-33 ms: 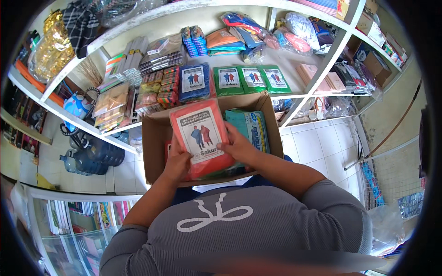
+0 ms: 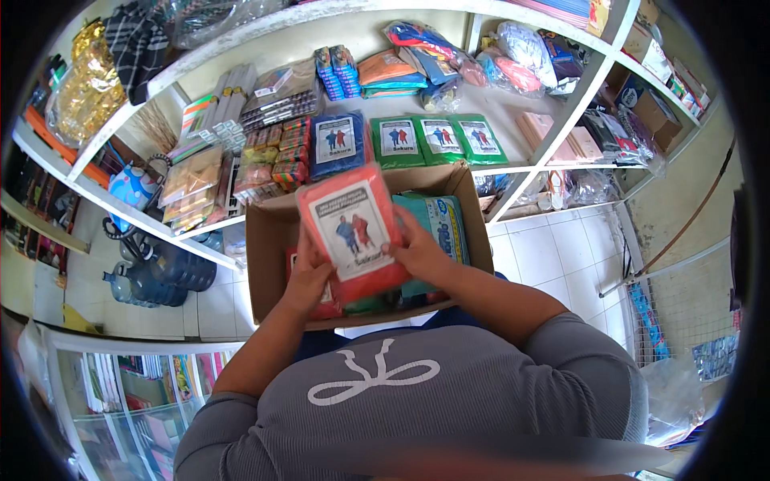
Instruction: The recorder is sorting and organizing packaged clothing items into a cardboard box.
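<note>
A red packaged raincoat (image 2: 350, 232) in clear plastic, its white label showing two figures in raincoats, is held above an open cardboard box (image 2: 269, 220). My left hand (image 2: 310, 276) grips its lower left side, and my right hand (image 2: 423, 250) grips the right side, thumb on the front. Inside the box, a teal plastic pack (image 2: 447, 228) lies to the right. Beneath the held raincoat, parts of another red pack (image 2: 327, 307) and a green pack (image 2: 370, 305) show; the rest of the contents is hidden.
On the white shelf ahead lie a blue raincoat pack (image 2: 337, 144) and several green ones (image 2: 399, 141). Small colourful boxes (image 2: 293, 152) are stacked to their left. Blue water jugs (image 2: 180, 268) stand on the floor at left, and a glass display case (image 2: 120, 425) is at lower left.
The red raincoat has risen slightly and tilted in my hands, looking a little blurred. More of the packs beneath it shows in the box. Both hands keep their grip.
</note>
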A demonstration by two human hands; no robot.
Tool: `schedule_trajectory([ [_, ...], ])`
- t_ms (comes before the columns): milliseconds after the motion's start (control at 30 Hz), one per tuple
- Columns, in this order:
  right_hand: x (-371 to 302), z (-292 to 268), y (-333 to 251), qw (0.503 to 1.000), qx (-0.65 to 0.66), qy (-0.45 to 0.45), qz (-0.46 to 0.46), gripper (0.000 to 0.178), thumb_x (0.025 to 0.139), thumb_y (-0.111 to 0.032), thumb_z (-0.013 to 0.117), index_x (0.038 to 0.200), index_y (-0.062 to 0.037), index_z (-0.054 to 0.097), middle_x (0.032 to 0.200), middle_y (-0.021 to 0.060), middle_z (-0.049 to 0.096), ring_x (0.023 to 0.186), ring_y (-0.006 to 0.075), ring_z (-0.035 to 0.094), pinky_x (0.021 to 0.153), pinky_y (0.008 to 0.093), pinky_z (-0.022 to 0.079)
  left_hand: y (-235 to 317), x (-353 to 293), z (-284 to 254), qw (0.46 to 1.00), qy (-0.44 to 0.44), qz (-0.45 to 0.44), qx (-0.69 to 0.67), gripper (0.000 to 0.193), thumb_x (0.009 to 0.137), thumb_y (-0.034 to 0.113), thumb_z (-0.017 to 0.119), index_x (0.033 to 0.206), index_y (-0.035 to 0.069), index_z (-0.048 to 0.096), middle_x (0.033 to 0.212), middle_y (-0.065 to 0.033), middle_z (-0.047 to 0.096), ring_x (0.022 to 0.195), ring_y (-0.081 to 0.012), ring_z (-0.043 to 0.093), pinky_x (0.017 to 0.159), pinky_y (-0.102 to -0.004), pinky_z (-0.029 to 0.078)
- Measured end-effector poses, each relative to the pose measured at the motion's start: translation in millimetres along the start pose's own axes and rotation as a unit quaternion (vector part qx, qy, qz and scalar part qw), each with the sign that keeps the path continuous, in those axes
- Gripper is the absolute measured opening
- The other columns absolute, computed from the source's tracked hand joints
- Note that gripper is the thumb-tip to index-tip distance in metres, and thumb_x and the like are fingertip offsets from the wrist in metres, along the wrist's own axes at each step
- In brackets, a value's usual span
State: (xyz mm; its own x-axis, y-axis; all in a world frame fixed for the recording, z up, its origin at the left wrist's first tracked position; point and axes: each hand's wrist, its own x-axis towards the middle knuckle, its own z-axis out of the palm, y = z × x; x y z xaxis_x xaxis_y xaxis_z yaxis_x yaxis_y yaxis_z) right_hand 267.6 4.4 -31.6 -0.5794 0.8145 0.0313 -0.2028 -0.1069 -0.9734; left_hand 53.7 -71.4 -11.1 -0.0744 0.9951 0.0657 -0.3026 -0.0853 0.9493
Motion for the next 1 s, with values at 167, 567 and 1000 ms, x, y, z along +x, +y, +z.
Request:
schedule_trajectory([
  [167, 90.3, -92.2, -13.0, 0.930, -0.186, 0.235, -0.211, 0.065, 0.085, 0.007, 0.053, 0.143, 0.0000, 0.024, 0.130, 0.0203, 0.050, 0.120, 0.0235, 0.051, 0.102, 0.0338, 0.038, 2.0, 76.2, -68.8, 0.854, -0.001, 0.124, 0.505, 0.085, 0.077, -0.003, 0.060, 0.149, 0.010, 0.017, 0.150, -0.0232, 0.024, 0.139, -0.0376, 0.024, 0.112, -0.0394, 0.027],
  [567, 253.5, -175.0, 47.1, 0.721, -0.637, 0.164, 0.218, 0.067, 0.083, -0.013, 0.048, 0.144, -0.0058, 0.021, 0.139, 0.0285, 0.033, 0.114, 0.0447, 0.053, 0.091, 0.0491, 0.048, -50.2, 165.9, -78.6, 0.569, 0.060, 0.042, 0.819, 0.048, 0.088, 0.036, 0.051, 0.134, 0.024, 0.047, 0.150, -0.0064, 0.028, 0.141, -0.0326, 0.020, 0.099, -0.0711, 0.024],
  [1000, 231.3, -148.3, 20.2, 0.645, -0.749, 0.147, 0.026, 0.041, 0.083, -0.016, 0.056, 0.123, -0.0107, 0.053, 0.126, 0.0165, 0.047, 0.101, 0.0364, 0.059, 0.086, 0.0467, 0.049, -52.4, 169.5, -83.1, 0.580, 0.060, 0.069, 0.810, 0.051, 0.088, 0.035, 0.054, 0.137, 0.023, 0.044, 0.152, -0.0084, 0.023, 0.142, -0.0333, 0.017, 0.101, -0.0720, 0.021],
])
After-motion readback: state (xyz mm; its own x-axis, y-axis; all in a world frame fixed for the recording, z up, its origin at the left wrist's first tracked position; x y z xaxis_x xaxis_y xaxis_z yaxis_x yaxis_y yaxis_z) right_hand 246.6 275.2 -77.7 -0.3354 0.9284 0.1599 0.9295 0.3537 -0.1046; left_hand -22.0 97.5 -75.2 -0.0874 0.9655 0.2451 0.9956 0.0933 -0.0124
